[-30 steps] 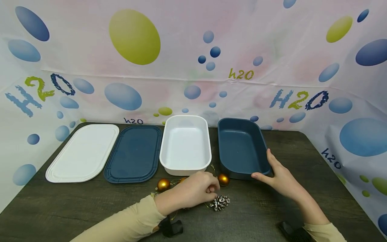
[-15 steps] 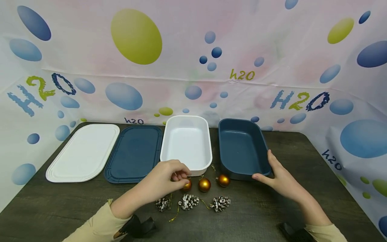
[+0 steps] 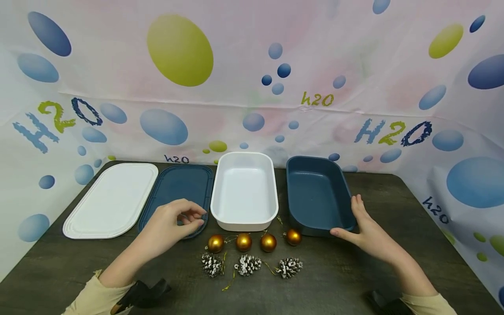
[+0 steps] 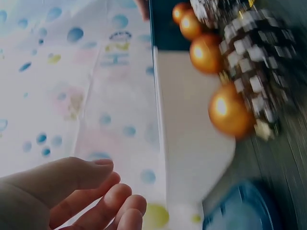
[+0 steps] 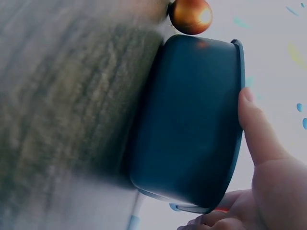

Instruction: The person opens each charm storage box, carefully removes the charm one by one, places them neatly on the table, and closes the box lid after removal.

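With the left hand [image 3: 168,227] loosely curled, empty, a shove from the right hand [image 3: 368,236], spread against the blue box [image 3: 318,199], could roll balls [image 3: 293,236] toward the worktop's [image 3: 271,299] near edge.

The surface [image 3: 323,284] is dark grey-brown, streaked like wood. From its back left corner rightwards: a plain white lid [image 3: 112,200], a dark teal lid [image 3: 185,181], a white box [image 3: 245,192], a dark teal box [image 3: 320,194]. Nearer the front edge, 4 baubles [image 3: 243,242] shine gold-orange and 3 cones [image 3: 248,265] are dark brown, tipped white, with gold cords [image 3: 226,288]. The backdrop [image 3: 236,43] is white and pale pink, patterned with blue and lime-green spots and H2O lettering [image 3: 393,132]. Sleeves [image 3: 94,297] are beige, straps [image 3: 147,294] black.
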Demonstrator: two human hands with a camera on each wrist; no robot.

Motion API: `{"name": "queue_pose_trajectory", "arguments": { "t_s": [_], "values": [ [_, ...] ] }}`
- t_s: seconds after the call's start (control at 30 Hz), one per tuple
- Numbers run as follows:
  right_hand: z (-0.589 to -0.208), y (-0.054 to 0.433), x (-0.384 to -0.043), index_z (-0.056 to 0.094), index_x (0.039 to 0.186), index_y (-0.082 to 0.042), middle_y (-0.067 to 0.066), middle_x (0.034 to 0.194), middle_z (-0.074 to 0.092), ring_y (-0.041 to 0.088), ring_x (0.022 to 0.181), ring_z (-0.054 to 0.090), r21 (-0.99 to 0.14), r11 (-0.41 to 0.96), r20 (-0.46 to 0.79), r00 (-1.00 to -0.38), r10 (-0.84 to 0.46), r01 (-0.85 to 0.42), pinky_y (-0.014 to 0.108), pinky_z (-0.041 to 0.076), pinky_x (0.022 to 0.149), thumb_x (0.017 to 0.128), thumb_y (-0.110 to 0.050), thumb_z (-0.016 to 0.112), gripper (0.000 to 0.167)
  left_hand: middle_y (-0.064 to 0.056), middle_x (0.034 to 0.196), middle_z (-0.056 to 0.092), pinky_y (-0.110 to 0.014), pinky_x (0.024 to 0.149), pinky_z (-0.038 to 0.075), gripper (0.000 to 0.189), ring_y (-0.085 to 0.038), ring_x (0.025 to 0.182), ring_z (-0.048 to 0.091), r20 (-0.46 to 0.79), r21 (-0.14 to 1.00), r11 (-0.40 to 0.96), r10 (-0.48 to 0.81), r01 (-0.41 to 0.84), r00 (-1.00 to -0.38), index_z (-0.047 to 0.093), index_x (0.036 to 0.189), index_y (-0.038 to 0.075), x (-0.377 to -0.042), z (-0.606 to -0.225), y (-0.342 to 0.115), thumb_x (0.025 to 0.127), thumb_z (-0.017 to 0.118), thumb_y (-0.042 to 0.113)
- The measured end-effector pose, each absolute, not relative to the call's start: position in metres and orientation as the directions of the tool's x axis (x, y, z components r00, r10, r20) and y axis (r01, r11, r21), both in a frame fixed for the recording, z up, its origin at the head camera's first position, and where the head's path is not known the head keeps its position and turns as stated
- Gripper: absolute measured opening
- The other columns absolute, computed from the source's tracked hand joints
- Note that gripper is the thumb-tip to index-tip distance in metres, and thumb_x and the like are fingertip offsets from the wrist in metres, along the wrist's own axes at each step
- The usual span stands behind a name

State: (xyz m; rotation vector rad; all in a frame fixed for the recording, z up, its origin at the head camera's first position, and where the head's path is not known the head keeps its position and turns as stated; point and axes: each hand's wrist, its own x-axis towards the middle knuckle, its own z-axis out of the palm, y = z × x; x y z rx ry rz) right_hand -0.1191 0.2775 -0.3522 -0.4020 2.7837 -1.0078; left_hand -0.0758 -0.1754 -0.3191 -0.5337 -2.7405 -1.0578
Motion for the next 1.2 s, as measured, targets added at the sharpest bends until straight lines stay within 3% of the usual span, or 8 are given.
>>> {"name": "queue_pose_trajectory", "arguments": {
  "t_s": [0.27, 0.57, 0.9, 1.2],
  "values": [
    [-0.339, 0.266, -0.118, -0.017, 0.149, -0.009, 0.01, 0.153, -0.025, 0.044, 0.139, -0.011, -0.614, 0.732, 0.012, -0.931, -0.364, -0.294, 0.069, 0.01, 0.102, 0.083, -0.044, 0.072, 0.117, 0.0, 0.085, 0.062, -0.03, 0.064, 0.05, 0.016, -0.014, 0.073, 0.058, 0.301, 0.47, 0.838, 0.142, 0.276, -0.943, 0.07, 0.096, 0.004, -0.072, -0.323, -0.22, 0.081, 0.074, 0.004],
    [-0.335, 0.22, -0.113, -0.002, 0.154, -0.014, 0.008, 0.158, -0.005, 0.033, 0.143, 0.006, -0.553, 0.694, 0.123, -0.869, -0.48, -0.461, 0.059, 0.024, 0.106, 0.085, -0.048, 0.066, 0.102, -0.007, 0.08, 0.062, -0.043, 0.064, 0.052, 0.016, -0.025, 0.072, 0.06, 0.244, 0.417, 0.894, 0.062, 0.162, -0.968, 0.067, 0.093, -0.006, -0.078, -0.341, -0.268, 0.08, 0.073, 0.002],
    [-0.336, 0.169, -0.12, 0.02, 0.151, -0.003, 0.014, 0.155, 0.018, 0.032, 0.139, 0.026, -0.516, 0.63, 0.202, -0.797, -0.569, -0.58, 0.05, 0.035, 0.103, 0.085, -0.045, 0.068, 0.092, -0.011, 0.075, 0.061, -0.045, 0.061, 0.048, 0.018, -0.027, 0.071, 0.057, 0.128, 0.37, 0.929, -0.028, 0.021, -0.991, 0.065, 0.09, -0.011, -0.084, -0.358, -0.31, 0.081, 0.07, 0.003],
    [-0.339, 0.14, -0.126, 0.016, 0.149, 0.005, 0.021, 0.153, 0.015, 0.033, 0.139, 0.024, -0.511, 0.628, 0.199, -0.792, -0.577, -0.587, 0.048, 0.036, 0.103, 0.082, -0.035, 0.075, 0.098, -0.006, 0.071, 0.06, -0.038, 0.058, 0.045, 0.012, -0.023, 0.067, 0.056, 0.119, 0.371, 0.929, -0.032, 0.015, -0.992, 0.065, 0.085, -0.009, -0.085, -0.366, -0.324, 0.079, 0.069, 0.001]
  ]
}}
